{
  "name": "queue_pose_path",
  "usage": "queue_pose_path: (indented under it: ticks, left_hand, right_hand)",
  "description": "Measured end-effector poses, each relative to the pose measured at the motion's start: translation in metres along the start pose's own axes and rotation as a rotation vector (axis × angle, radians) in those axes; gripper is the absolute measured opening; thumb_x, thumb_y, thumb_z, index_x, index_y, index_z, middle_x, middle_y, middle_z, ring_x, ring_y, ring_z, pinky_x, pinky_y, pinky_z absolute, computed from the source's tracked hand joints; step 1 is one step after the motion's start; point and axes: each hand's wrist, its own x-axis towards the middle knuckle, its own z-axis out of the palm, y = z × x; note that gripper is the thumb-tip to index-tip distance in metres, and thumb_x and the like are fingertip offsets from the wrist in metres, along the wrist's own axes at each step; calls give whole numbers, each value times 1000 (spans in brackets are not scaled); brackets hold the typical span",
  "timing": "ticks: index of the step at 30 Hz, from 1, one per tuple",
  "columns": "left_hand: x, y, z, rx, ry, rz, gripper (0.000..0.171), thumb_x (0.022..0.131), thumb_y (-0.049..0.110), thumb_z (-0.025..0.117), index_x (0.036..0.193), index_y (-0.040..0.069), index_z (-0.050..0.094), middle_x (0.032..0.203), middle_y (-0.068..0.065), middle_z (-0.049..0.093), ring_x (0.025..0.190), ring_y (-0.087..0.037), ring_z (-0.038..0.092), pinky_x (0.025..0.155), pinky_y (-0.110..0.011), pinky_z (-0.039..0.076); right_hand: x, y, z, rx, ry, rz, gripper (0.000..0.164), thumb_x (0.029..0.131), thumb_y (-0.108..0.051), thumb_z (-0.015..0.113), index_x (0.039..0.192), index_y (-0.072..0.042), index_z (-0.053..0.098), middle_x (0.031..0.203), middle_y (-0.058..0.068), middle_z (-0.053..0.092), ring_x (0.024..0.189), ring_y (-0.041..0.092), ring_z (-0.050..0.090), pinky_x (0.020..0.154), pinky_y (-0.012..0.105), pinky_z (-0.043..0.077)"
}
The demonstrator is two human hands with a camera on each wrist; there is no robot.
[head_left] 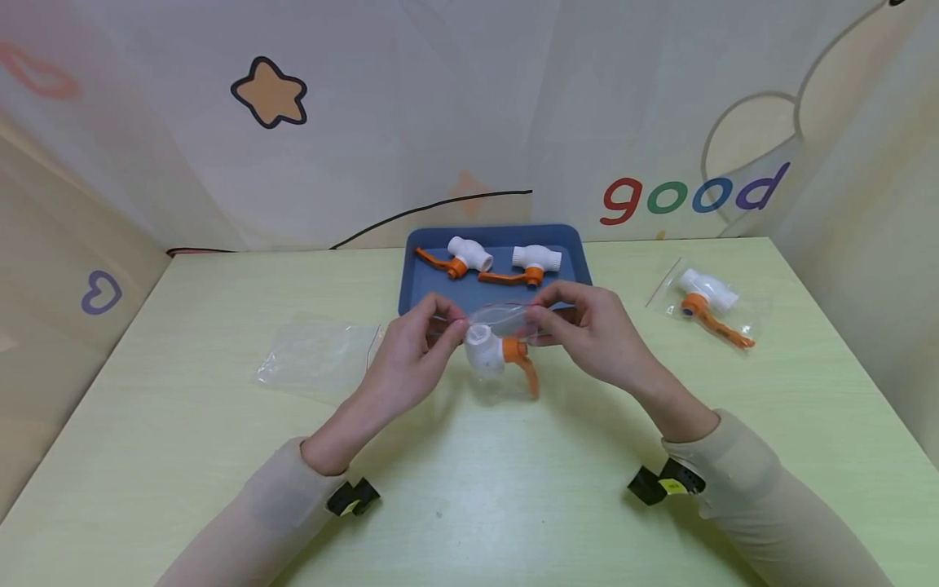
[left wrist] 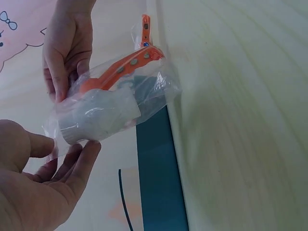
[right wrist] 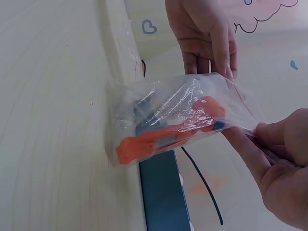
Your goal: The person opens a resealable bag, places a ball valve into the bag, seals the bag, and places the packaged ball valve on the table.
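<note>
A clear zip bag (right wrist: 159,103) hangs above the table between both hands, with a white ball valve (head_left: 485,352) inside it. The valve's orange handle (left wrist: 120,67) shows through the plastic and points down in the head view. My left hand (head_left: 411,346) pinches one top corner of the bag between thumb and fingers. At the opposite top corner, my right hand (head_left: 594,330) pinches the edge in the same way. A red strip runs along the bag's mouth. Whether the mouth is sealed, I cannot tell.
Behind the hands a blue tray (head_left: 414,285) holds two more orange-handled valves (head_left: 469,254). To the left lies a flat clear bag (head_left: 315,359) with no valve in it. A bagged valve (head_left: 707,293) rests at the right. A printed curtain (head_left: 440,106) hangs behind the table.
</note>
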Motion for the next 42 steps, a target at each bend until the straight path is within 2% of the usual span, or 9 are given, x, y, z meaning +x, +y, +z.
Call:
queue_pose_path:
  ticks: [8, 13, 19, 25, 32, 38, 42]
  left_hand:
    - [0, -1, 1, 24, -1, 47, 12, 101, 6, 66, 111, 0, 66, 107, -10, 67, 94, -20, 67, 81, -32, 58]
    - [0, -1, 2, 56, 16, 90, 9, 101, 4, 66, 107, -2, 67, 103, -10, 68, 89, -19, 66, 79, -31, 58]
    - [-1, 1, 3, 100, 31, 93, 8, 100, 5, 67, 105, -1, 67, 99, -9, 67, 85, -18, 64, 78, -32, 57]
    - [0, 1, 3, 86, 24, 86, 9, 99, 5, 68, 107, 0, 67, 101, -8, 67, 85, -18, 64, 79, -31, 58]
    - [-1, 3, 4, 55, 25, 77, 9, 99, 5, 68, 107, 0, 68, 102, -7, 68, 89, -17, 65, 84, -30, 58]
    - [-1, 3, 5, 39, 8, 117, 12, 99, 7, 69, 110, 1, 68, 106, -7, 68, 93, -17, 68, 84, -30, 58]
    - [-1, 2, 6, 60, 16, 141, 11, 97, 7, 72, 106, 2, 70, 101, -6, 68, 87, -14, 67, 79, -28, 58]
  right_hand:
    - [-1, -1, 0, 2, -6, -26, 10, 101, -3, 65, 109, 3, 66, 101, 16, 72, 84, 26, 75, 75, 38, 61]
    - [0, 0, -1, 0, -23, -17, 11, 101, -5, 66, 109, 3, 66, 106, 18, 70, 85, 27, 75, 76, 38, 61]
    - [0, -4, -2, -25, -59, -7, 16, 100, -7, 69, 114, 0, 69, 107, 14, 70, 88, 30, 73, 78, 35, 60]
    - [0, -6, -2, -57, -77, -53, 14, 98, -8, 72, 111, -4, 73, 100, 8, 73, 84, 24, 71, 76, 35, 60]
    - [-1, -4, 1, -62, -39, -78, 11, 98, -4, 70, 107, 0, 73, 97, 10, 74, 81, 23, 72, 74, 34, 61]
    - [-1, -2, 3, -54, -35, -56, 10, 98, -3, 69, 106, 2, 73, 94, 10, 73, 81, 24, 70, 76, 35, 61]
    - [-2, -2, 3, -29, -58, -61, 10, 98, -2, 69, 106, 2, 72, 94, 10, 74, 81, 24, 71, 76, 36, 61]
